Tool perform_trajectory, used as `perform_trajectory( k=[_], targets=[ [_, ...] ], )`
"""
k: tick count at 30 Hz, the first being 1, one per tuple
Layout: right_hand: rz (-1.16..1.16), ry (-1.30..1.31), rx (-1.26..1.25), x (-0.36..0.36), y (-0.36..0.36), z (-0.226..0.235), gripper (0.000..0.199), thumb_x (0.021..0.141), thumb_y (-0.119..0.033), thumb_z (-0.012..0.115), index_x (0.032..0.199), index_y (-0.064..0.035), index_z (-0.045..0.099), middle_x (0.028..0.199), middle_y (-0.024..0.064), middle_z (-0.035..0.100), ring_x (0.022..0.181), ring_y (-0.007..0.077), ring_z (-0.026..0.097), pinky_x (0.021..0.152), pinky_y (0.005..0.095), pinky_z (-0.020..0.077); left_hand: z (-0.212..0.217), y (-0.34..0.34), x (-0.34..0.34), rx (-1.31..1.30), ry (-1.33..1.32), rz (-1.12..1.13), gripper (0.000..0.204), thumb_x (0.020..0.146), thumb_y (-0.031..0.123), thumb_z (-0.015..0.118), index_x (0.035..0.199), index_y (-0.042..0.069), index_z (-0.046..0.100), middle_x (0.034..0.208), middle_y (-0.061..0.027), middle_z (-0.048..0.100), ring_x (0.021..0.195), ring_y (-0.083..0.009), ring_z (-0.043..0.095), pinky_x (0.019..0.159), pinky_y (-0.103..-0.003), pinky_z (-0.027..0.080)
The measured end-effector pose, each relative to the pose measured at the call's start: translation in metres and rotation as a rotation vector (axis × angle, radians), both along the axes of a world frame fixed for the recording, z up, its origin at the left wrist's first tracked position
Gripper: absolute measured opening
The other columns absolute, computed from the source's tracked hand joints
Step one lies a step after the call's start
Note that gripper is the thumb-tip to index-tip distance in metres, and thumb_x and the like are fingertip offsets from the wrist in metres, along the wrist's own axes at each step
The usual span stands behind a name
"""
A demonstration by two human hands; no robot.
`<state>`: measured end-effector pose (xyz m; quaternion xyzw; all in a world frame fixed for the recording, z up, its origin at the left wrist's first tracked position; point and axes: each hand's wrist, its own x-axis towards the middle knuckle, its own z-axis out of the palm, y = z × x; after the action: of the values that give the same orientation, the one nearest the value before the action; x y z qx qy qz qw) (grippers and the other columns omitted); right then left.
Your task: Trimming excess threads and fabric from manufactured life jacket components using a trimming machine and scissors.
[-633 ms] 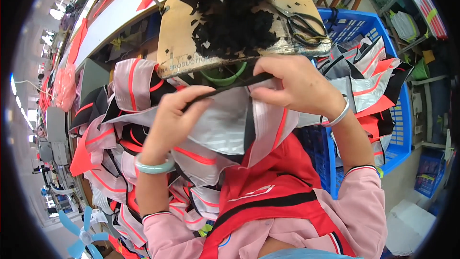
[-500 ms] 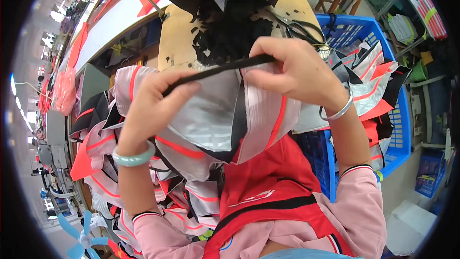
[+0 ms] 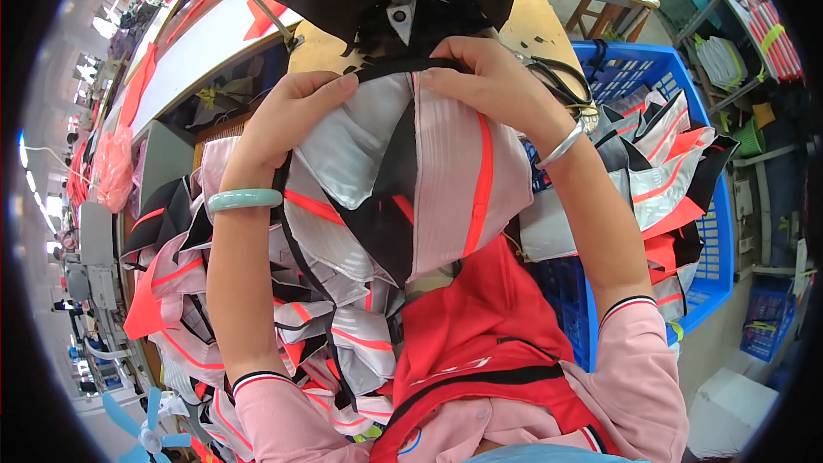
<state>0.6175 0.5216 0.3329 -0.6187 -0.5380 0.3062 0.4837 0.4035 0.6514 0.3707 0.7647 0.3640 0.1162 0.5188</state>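
Observation:
A sewn fabric piece [image 3: 450, 171] with silver-grey panels, coral stripes and black inserts hangs between my hands. Its black-bound top edge [image 3: 399, 66] bows upward. My left hand [image 3: 291, 111] pinches that edge on the left, thumb on top. At the right part of the same edge, my right hand [image 3: 489, 81] grips with thumb and fingers. Just beyond the edge, the pointed metal tip [image 3: 400, 21] of a machine hangs down. The lower end of the piece falls toward my red apron [image 3: 489, 317].
Black-handled scissors [image 3: 561, 79] lie on the wooden work surface [image 3: 527, 21], right of the machine. A blue plastic basket [image 3: 723, 244] at right holds similar pieces. More pieces [image 3: 184, 291] are heaped on the left. A light-blue fan [image 3: 150, 439] stands at lower left.
Both hands have moved up and away from me, bringing the fabric's black edge close to the machine tip. The edge, slanted and nearly straight before, is now arched.

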Motion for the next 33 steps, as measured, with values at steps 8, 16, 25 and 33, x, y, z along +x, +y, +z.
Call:
perform_trajectory(
  k=[8,16,25,33],
  targets=[
    [-0.005,-0.015,0.009,0.012,0.012,0.004,0.041,0.079,-0.032,0.068,0.1,0.0031,0.066,0.079,0.0092,0.065,0.073,0.0147,0.06,0.07,0.0276,0.0477,0.001,0.013,0.009,-0.082,-0.01,0.021,0.037,0.091,0.033,0.064,0.102,-0.002,0.068,0.086,0.0007,0.067,0.076,-0.0062,0.058,0.07,-0.021,0.046],
    [-0.001,0.1,0.04,0.013,0.019,0.006,0.041,0.079,-0.032,0.069,0.1,0.0032,0.067,0.081,0.0082,0.065,0.075,0.0128,0.059,0.07,0.0259,0.0472,0.006,0.015,0.012,-0.103,-0.059,0.091,0.037,0.09,0.034,0.064,0.102,-0.001,0.068,0.085,-0.0007,0.066,0.074,-0.0073,0.059,0.068,-0.022,0.045],
    [0.286,-0.194,-0.055,0.012,-0.033,0.027,0.027,0.084,-0.025,0.065,0.098,-0.0019,0.064,0.083,0.0014,0.063,0.073,0.0093,0.056,0.067,0.0246,0.0455,-0.015,0.002,-0.011,0.223,0.102,-0.199,0.029,0.092,0.023,0.057,0.103,-0.002,0.065,0.088,-0.0045,0.067,0.084,-0.0123,0.059,0.08,-0.026,0.046],
    [0.132,-0.8,-0.085,-0.067,-0.094,0.02,0.088,0.07,-0.028,0.077,0.142,-0.0062,0.031,0.105,0.0173,0.063,0.076,0.0334,0.065,0.061,0.0402,0.0517,-0.014,-0.096,0.011,-0.136,-0.02,-0.536,0.031,0.088,0.016,0.058,0.112,-0.005,0.06,0.092,-0.0146,0.068,0.087,-0.0183,0.062,0.078,-0.032,0.049]
  ],
)
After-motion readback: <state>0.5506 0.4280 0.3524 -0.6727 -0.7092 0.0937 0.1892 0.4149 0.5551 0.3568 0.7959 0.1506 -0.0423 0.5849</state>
